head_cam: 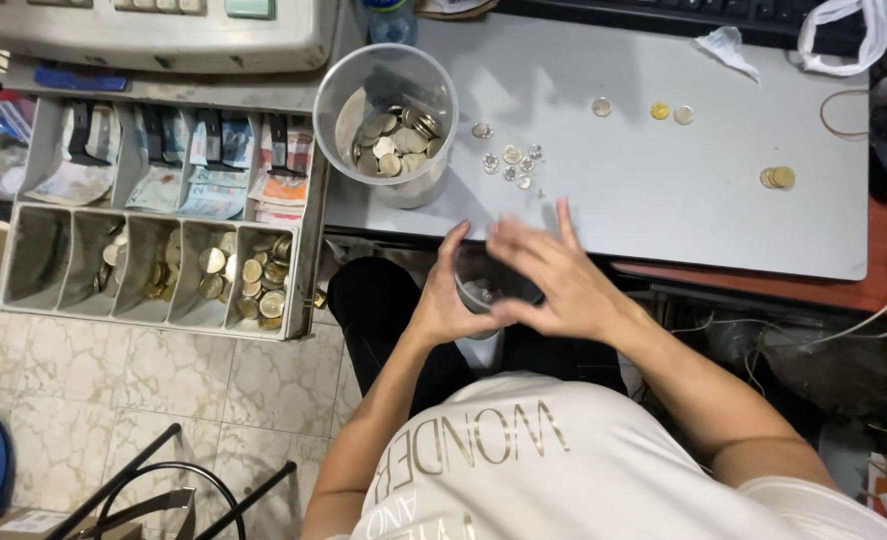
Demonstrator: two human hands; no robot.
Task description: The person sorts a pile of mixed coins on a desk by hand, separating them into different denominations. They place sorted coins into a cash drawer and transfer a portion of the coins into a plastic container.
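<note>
- Two hands meet just below the grey desk mat's (664, 200) near edge — the left hand (447, 300) wraps a small clear cup (484, 290), fingers closed round its side.
- Right hand (554, 275) hovers over the cup's mouth, fingers spread, seemingly holding nothing.
- That cup looks light, smooth, probably slippery plastic — best gripped round the wall.
- Loose coins (512, 160) lie beside a larger coin-filled tub (389, 120).
</note>
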